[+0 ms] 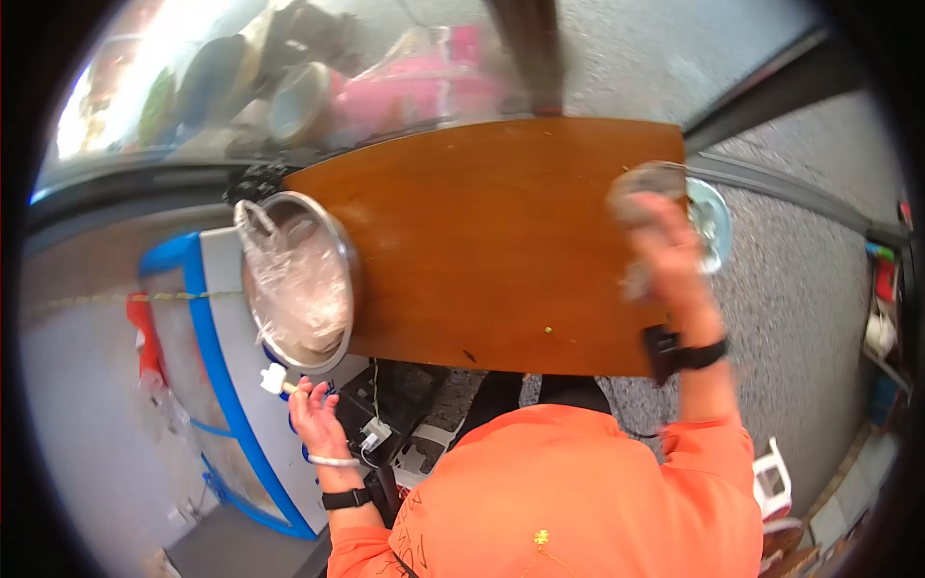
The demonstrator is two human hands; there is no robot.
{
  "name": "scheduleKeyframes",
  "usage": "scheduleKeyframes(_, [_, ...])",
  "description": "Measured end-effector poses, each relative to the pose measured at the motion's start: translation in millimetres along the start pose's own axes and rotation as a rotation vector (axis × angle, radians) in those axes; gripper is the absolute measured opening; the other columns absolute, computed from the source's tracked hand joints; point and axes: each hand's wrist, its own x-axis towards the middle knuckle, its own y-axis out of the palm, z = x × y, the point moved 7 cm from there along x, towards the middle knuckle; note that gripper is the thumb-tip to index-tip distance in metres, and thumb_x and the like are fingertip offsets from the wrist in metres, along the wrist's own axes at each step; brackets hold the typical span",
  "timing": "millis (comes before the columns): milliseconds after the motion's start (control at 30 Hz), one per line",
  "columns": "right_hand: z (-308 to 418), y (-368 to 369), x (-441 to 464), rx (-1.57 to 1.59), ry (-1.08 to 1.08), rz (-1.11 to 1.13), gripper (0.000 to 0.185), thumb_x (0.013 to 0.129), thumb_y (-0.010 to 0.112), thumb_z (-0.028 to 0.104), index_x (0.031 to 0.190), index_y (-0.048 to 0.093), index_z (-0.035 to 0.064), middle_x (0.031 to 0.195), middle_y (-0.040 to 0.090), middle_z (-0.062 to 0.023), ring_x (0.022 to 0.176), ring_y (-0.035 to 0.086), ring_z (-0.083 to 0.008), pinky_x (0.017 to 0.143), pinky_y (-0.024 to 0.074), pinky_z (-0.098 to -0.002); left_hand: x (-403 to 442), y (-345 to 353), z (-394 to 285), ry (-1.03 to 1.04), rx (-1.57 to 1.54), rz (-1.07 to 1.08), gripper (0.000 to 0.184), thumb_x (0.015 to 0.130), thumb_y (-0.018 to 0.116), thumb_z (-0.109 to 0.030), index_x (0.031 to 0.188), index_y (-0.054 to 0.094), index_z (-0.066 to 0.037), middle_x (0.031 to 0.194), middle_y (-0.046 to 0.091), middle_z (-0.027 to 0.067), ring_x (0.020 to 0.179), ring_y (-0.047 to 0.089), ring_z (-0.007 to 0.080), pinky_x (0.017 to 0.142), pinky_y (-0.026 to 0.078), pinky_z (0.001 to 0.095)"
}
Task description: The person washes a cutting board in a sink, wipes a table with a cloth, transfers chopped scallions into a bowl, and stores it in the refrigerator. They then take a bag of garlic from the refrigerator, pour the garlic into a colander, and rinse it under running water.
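Observation:
My right hand (672, 255) is over the right end of the brown wooden table (482, 241), blurred by motion, with a greyish cloth (647, 181) at its fingertips. Just past that edge a light blue basin (718, 226) shows, partly hidden by the hand. On the left, my left hand (316, 414) is raised below the table's corner, palm up with fingers curled, beside a small white object on a light stick (275, 378). Above it a metal bowl (349, 260) holds a clear plastic bag (303, 289).
Behind the table stand a glass pane and a dark post (532, 58), with pink wrapped goods (414, 87) beyond. A blue-trimmed white case (217, 337) is at the left. A white stool (773, 482) stands at the lower right.

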Motion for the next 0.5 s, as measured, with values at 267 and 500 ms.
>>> scheduleKeyframes(267, [-9.0,217.6,-159.0,-0.333,-0.504,0.429,0.018,0.065,0.056,0.013,0.083,0.054,0.0162,0.082,0.05,-0.0056,0.08,0.051,-0.025,0.07,0.0402,-0.0386,0.6,27.8,-34.6,0.055,0.087,0.057,0.02,0.091,0.044,-0.024,0.099,0.05,-0.007,0.113,0.051,0.0076,0.087,0.055,0.0204,0.064,0.045,0.0311])
scheduleKeyframes(500, [-92.6,12.5,-115.0,-0.775,-0.221,-0.11,0.022,0.068,0.055,0.006,0.088,0.06,0.0142,0.091,0.054,-0.0066,0.087,0.053,-0.0253,0.071,0.0391,-0.0387,4.0,56.8,-18.5,0.019,0.023,0.199,0.017,0.09,0.046,-0.022,0.096,0.051,-0.007,0.117,0.049,0.0093,0.088,0.055,0.0213,0.064,0.046,0.032])
